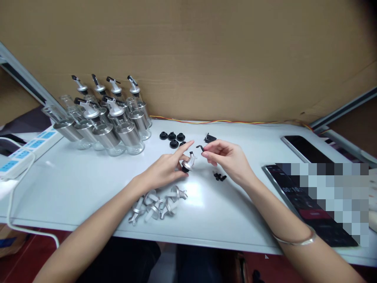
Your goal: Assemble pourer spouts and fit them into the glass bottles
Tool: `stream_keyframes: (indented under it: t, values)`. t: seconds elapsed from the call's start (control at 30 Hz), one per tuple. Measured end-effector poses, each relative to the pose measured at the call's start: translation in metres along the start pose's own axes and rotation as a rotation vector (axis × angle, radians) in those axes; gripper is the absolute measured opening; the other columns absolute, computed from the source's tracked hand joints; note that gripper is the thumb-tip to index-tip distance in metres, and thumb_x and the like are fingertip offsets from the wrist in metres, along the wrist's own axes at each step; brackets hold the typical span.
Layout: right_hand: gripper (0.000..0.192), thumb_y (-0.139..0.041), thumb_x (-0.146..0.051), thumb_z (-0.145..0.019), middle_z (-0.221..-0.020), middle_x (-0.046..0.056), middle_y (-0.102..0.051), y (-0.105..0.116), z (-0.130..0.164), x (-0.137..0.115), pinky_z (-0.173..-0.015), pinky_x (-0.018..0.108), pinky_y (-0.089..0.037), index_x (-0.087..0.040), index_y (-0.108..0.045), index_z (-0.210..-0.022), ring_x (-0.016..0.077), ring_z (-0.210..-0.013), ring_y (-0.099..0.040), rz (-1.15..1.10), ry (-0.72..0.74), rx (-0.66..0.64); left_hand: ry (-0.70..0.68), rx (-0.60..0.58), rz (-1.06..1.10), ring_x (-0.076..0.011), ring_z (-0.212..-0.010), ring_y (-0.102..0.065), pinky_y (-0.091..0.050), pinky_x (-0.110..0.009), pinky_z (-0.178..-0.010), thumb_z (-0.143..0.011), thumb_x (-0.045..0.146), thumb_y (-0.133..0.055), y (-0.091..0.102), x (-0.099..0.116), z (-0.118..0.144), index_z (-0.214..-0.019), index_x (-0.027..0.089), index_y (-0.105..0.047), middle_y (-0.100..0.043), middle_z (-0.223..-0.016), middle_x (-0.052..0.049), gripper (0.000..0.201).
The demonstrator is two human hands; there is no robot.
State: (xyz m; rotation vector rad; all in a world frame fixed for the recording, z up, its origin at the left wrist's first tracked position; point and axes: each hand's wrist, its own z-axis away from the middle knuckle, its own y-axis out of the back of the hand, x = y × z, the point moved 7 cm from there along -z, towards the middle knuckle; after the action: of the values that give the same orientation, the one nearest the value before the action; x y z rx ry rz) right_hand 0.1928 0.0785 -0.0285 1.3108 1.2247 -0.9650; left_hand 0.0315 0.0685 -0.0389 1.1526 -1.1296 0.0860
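Note:
Between the fingers of my left hand (169, 167) is a silver pourer spout (188, 163) with a black base and a small black tip, held just above the table. My right hand (225, 157) pinches a small bent black flip cap (200, 147), slightly apart from the spout. Behind my right hand lies a little pile of black flip caps (210, 138). Small black tips (219, 177) rest below that hand. Several round black stoppers (173, 136) sit beyond my left hand, one partly hidden by its fingers. Loose silver spouts (157, 204) lie nearest the front edge.
Glass and steel oil bottles (129, 133), some topped with pourers, crowd the back left. A white power strip (29, 149) with a cable lies at the left edge. Two phones (306, 149) lie on the right. A cardboard wall (206, 59) closes off the back.

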Motion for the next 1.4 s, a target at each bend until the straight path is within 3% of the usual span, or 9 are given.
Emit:
stream_keyframes:
  t: [0.2, 0.57, 0.73, 0.87, 1.0, 1.2, 1.4]
  values:
    - [0.035, -0.079, -0.046, -0.064, -0.056, -0.003, -0.058, -0.012, 0.004, -0.002, -0.042, 0.024, -0.042, -0.017, -0.064, -0.078, 0.0096, -0.043, -0.048, -0.064, 0.019, -0.068, -0.012, -0.012, -0.010, -0.0159, -0.080, -0.063, -0.048, -0.031, -0.079, -0.080, 0.018, -0.060, -0.001, 0.003, 0.000, -0.147, 0.023, -0.023, -0.067, -0.106, -0.006, 0.076]
    - [0.037, -0.079, -0.050, -0.065, -0.053, -0.002, -0.058, -0.013, 0.006, -0.001, -0.042, 0.024, -0.043, -0.016, -0.064, -0.072, 0.0099, -0.043, -0.050, -0.051, 0.027, -0.071, -0.021, -0.027, 0.023, -0.0159, -0.078, -0.065, -0.049, -0.031, -0.075, -0.080, 0.016, -0.061, -0.003, 0.001, 0.002, -0.139, 0.022, -0.031, -0.068, -0.109, -0.007, 0.066]
    - [0.034, -0.082, -0.045, -0.064, -0.061, 0.001, -0.063, -0.015, 0.006, -0.001, -0.048, 0.026, -0.048, -0.016, -0.068, -0.076, 0.0118, -0.049, -0.054, -0.061, 0.080, -0.097, -0.061, 0.052, 0.078, -0.0161, -0.075, -0.066, -0.050, -0.031, -0.072, -0.079, 0.017, -0.063, 0.001, -0.002, 0.001, -0.136, 0.020, -0.035, -0.068, -0.110, -0.008, 0.064]
    - [0.029, -0.083, -0.037, -0.067, -0.077, 0.004, -0.065, -0.014, 0.008, -0.006, -0.060, 0.030, -0.054, -0.018, -0.073, -0.088, 0.0147, -0.063, -0.061, -0.033, 0.229, -0.083, -0.073, 0.144, 0.117, -0.0129, -0.065, -0.062, -0.052, -0.030, -0.071, -0.076, 0.022, -0.069, 0.008, -0.002, 0.001, -0.132, 0.018, -0.040, -0.069, -0.105, -0.007, 0.062]
    - [0.027, -0.080, -0.032, -0.073, -0.080, 0.004, -0.065, -0.014, 0.011, -0.012, -0.065, 0.033, -0.054, -0.022, -0.074, -0.097, 0.0162, -0.068, -0.061, 0.029, 0.351, -0.072, -0.063, 0.198, 0.143, -0.0128, -0.066, -0.063, -0.052, -0.029, -0.071, -0.074, 0.027, -0.073, 0.012, 0.000, 0.002, -0.130, 0.019, -0.044, -0.070, -0.101, -0.006, 0.064]
    - [0.012, -0.074, -0.025, -0.079, -0.083, 0.005, -0.071, -0.009, 0.012, -0.015, -0.066, 0.031, -0.054, -0.023, -0.076, -0.090, 0.0170, -0.074, -0.065, 0.037, 0.358, 0.004, -0.073, 0.190, 0.221, -0.0152, -0.074, -0.067, -0.053, -0.029, -0.070, -0.075, 0.027, -0.072, 0.011, 0.004, 0.003, -0.131, 0.018, -0.044, -0.071, -0.100, -0.007, 0.064]
    - [0.009, -0.076, -0.023, -0.076, -0.080, 0.004, -0.072, -0.009, 0.014, -0.018, -0.064, 0.030, -0.054, -0.023, -0.077, -0.085, 0.0173, -0.072, -0.066, 0.006, 0.369, 0.017, -0.107, 0.204, 0.224, -0.0154, -0.073, -0.067, -0.054, -0.029, -0.070, -0.074, 0.029, -0.073, 0.011, 0.005, 0.003, -0.132, 0.018, -0.043, -0.071, -0.101, -0.007, 0.066]
